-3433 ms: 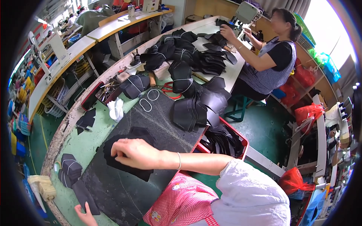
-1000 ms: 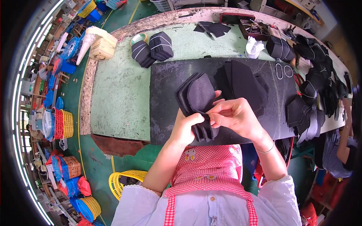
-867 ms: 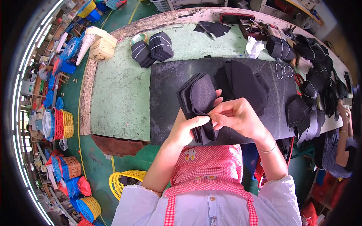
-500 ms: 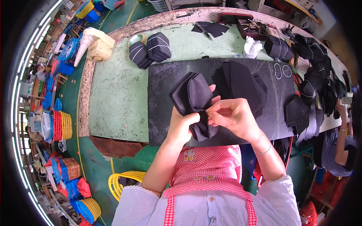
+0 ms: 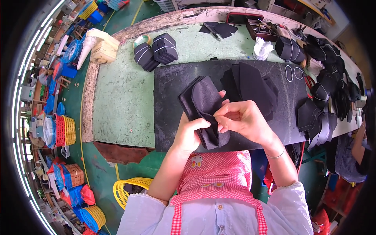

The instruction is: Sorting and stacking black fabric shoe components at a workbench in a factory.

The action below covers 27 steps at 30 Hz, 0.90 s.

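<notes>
Above the black mat [image 5: 172, 94], my left hand [image 5: 188, 131] grips a stack of black fabric pieces [image 5: 206, 94] from its lower left side, thumb laid across the front. The pieces are curved and stand tilted, with their layers fanned apart at the lower part. My right hand [image 5: 243, 119] pinches the edge of one layer between thumb and forefinger at the stack's right side. Just beyond my right hand, more black cut pieces [image 5: 254, 86] lie overlapping on the mat.
Two tied black bundles [image 5: 164, 49] and a tape roll [image 5: 143, 40] sit at the far left. Scissors [image 5: 293, 73] lie on the mat's right. Dark bundles [image 5: 327, 84] crowd the right edge, near a person's arm [image 5: 358, 145]. A yellow basket [image 5: 119, 192] stands below the table.
The layers in my left hand have shifted slightly, and the front one lies smoother. Both hands stay nearly in place. The person at the right has moved an arm.
</notes>
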{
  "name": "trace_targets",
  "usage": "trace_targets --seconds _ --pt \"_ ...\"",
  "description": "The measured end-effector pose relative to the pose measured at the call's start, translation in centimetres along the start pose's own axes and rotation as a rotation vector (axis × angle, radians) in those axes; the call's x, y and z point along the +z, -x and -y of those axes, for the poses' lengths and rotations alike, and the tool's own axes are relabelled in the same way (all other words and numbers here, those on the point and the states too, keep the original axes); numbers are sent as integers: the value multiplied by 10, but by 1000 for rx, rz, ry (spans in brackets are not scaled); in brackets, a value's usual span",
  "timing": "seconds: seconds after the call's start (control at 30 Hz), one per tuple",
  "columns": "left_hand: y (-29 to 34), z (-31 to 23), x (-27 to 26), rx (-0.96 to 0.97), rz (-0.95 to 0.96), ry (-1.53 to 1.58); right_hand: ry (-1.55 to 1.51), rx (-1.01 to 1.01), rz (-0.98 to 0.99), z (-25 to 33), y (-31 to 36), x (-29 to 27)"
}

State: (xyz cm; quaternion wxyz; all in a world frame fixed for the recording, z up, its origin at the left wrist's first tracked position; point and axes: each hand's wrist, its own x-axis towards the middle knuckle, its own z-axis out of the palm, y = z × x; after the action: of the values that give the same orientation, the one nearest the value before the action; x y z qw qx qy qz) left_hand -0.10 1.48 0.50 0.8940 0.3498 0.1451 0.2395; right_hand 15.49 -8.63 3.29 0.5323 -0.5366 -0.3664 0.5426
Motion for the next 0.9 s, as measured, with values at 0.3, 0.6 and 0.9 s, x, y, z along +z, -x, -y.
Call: trace_targets --seconds 0.3,0.6,0.9 --pt "-2 -2 6 -8 41 31 -55 -10 41 1 2 -3" --pt "-7 -10 -11 54 -54 29 91 -161 -342 -2 -1 -18" --pt "-3 -21 -20 64 -140 182 1096 -306 -823 9 7 -87"
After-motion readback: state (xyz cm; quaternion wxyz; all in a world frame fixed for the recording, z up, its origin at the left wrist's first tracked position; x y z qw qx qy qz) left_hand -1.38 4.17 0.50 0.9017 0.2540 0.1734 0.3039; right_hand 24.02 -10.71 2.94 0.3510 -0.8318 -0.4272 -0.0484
